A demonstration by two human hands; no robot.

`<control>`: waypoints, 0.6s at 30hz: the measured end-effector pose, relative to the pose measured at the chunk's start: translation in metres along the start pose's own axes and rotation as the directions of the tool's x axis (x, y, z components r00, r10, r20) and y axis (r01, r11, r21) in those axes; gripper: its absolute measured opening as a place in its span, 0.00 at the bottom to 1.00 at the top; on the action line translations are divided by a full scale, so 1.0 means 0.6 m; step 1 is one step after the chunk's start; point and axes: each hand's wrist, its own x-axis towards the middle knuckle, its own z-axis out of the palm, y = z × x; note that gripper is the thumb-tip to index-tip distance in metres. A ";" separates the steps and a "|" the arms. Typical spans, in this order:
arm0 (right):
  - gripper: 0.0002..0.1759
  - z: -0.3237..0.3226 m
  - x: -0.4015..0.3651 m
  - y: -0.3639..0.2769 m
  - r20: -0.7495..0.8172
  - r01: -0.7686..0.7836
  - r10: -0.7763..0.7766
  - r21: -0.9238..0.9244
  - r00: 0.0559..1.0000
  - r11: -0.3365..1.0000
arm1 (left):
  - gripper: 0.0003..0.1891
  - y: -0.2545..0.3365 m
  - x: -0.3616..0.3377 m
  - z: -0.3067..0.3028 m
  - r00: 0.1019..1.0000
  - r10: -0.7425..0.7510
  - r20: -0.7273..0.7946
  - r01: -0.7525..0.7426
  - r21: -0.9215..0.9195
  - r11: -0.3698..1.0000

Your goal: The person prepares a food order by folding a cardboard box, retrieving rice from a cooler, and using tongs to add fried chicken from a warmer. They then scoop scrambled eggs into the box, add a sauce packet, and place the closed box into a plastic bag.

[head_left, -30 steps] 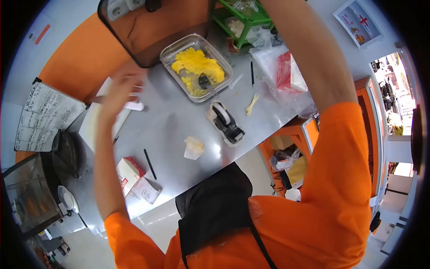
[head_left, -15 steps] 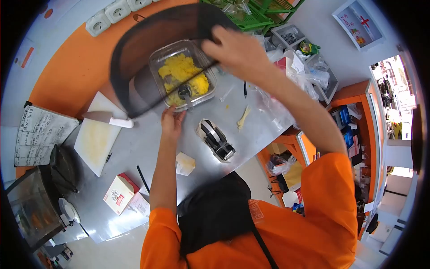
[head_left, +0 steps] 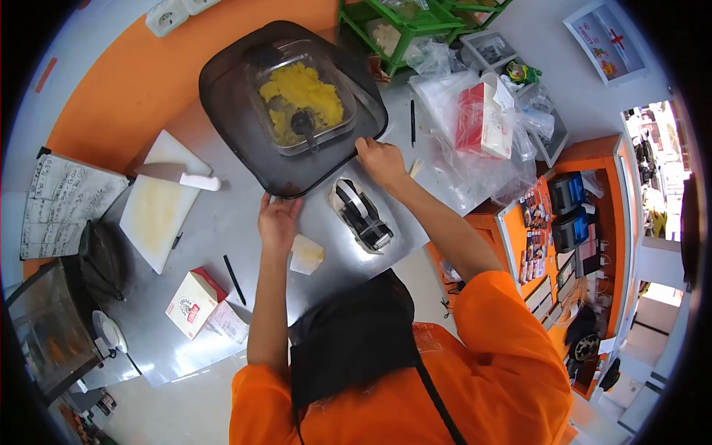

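Note:
A dark mesh food cover (head_left: 233, 111) now sits over a clear container (head_left: 348, 122) near the orange wall. Through the mesh I see yellow crumbly food (head_left: 304, 89) and a dark scoop with a clear handle (head_left: 302, 124). My right hand (head_left: 382, 162) pinches the cover's near right corner. At the cover's near edge, my left hand (head_left: 278, 222) has its fingers apart, fingertips touching or just under the rim. A tape dispenser (head_left: 361, 216) stands close to my right hand. Beside my left wrist lies a small pale block (head_left: 306, 254).
On the left, a knife (head_left: 182, 178) rests across white cutting boards (head_left: 159, 222). A printed box (head_left: 194, 302) and a black pen (head_left: 234, 279) lie nearer me. Plastic bags (head_left: 475, 178), a red-white box (head_left: 486, 122) and green baskets (head_left: 408, 30) crowd the far right.
My right hand has brought the cover down over the container, moving from the raised far edge to the near right corner. My left hand has drawn slightly toward me.

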 end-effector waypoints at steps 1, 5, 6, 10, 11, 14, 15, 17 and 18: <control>0.09 0.010 -0.007 -0.004 0.045 -0.016 0.015 0.021 0.999 1.000 | 0.30 0.006 0.008 -0.014 0.997 -0.038 0.064 0.037 0.021 0.999; 0.11 -0.018 -0.038 0.013 0.157 -0.003 -0.029 0.199 0.987 0.980 | 0.33 0.033 -0.047 0.021 0.962 -0.037 -0.271 0.190 0.566 0.802; 0.12 -0.046 -0.046 0.026 0.155 -0.118 0.088 0.199 0.984 0.973 | 0.34 0.050 -0.075 0.012 0.983 -0.002 -0.184 0.131 0.691 0.710; 0.23 -0.153 -0.094 0.130 -0.051 -0.523 0.560 0.296 0.827 0.799 | 0.24 0.094 -0.206 -0.029 0.999 -0.032 -0.018 0.033 0.816 0.578; 0.23 -0.182 -0.116 0.167 -0.171 -0.562 0.637 0.338 0.752 0.754 | 0.23 0.092 -0.241 -0.065 0.990 -0.135 -0.039 0.104 0.847 0.522; 0.15 -0.241 -0.208 0.282 -0.352 -0.607 0.693 0.334 0.629 0.721 | 0.25 0.059 -0.352 -0.139 0.908 -0.415 -0.053 0.264 0.843 0.470; 0.15 -0.259 -0.237 0.306 -0.306 -0.714 0.785 0.328 0.539 0.618 | 0.25 0.038 -0.378 -0.164 0.866 -0.491 -0.092 0.319 0.859 0.401; 0.17 -0.266 -0.309 0.356 -0.267 -0.747 0.843 0.391 0.466 0.537 | 0.24 -0.002 -0.405 -0.214 0.787 -0.596 -0.158 0.349 0.911 0.219; 0.20 -0.268 -0.333 0.363 -0.197 -0.771 0.885 0.436 0.422 0.465 | 0.24 -0.012 -0.409 -0.240 0.752 -0.630 -0.193 0.336 0.935 0.114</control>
